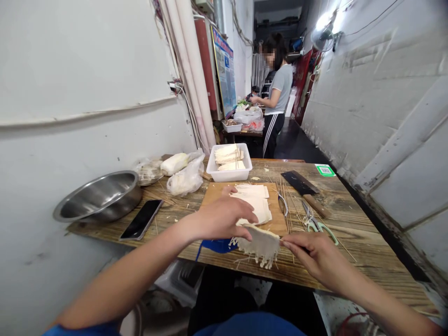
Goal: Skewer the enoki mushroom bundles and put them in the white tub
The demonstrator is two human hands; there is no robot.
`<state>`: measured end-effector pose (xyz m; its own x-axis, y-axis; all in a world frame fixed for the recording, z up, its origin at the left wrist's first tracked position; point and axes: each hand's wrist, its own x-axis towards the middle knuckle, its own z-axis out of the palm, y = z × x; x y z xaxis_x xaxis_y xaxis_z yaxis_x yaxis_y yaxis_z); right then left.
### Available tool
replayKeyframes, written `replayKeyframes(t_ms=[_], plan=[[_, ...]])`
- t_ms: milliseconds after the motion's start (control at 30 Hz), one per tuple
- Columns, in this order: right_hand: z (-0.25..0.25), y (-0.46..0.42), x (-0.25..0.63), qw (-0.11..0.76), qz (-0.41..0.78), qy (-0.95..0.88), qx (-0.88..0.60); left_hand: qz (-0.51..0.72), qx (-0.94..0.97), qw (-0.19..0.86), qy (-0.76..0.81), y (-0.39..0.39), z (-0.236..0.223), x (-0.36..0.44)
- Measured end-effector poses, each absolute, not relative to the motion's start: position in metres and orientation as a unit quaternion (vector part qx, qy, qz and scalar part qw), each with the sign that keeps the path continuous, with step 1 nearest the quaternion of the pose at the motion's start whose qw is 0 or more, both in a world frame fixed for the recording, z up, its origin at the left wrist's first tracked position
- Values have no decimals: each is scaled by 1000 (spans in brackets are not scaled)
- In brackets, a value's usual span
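In front of me hangs an enoki mushroom skewer point(262, 246), a pale tofu-skin sheet with mushroom caps fringing its lower edge. My left hand point(226, 214) is at its upper left, thumb in front and fingers behind, closed about that end. At the other end, my right hand point(308, 252) pinches the skewer stick, mostly hidden by the fingers. Behind the piece, stacked tofu-skin sheets point(262, 208) lie on a wooden cutting board point(278, 217), partly covered by my left hand. Loose bamboo sticks point(289, 205) lie right of the board.
A steel basin point(101, 196), phone point(142, 219) and bagged mushrooms point(185, 177) are left. A white tub point(229, 175) with skewered pieces stands behind the board. Right are a cleaver point(301, 182), scissors point(320, 226) and QR card point(325, 170). Another person point(280, 88) stands at a farther table.
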<state>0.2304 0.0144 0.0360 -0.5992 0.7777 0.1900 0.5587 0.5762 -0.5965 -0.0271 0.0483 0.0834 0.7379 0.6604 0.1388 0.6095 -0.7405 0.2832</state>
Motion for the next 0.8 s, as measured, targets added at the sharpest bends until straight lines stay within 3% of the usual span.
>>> replayKeyframes(t_ms=[167, 400, 600, 800], plan=[[36, 13, 229, 222, 247, -863, -380, 116, 937, 64, 324, 43, 70, -16], [31, 10, 227, 228, 249, -860, -382, 54, 934, 115, 334, 39, 72, -8], [31, 14, 232, 222, 264, -848, -403, 196, 888, 161, 383, 45, 83, -45], [39, 16, 233, 230, 269, -840, -412, 231, 872, 213, 375, 40, 78, -48]])
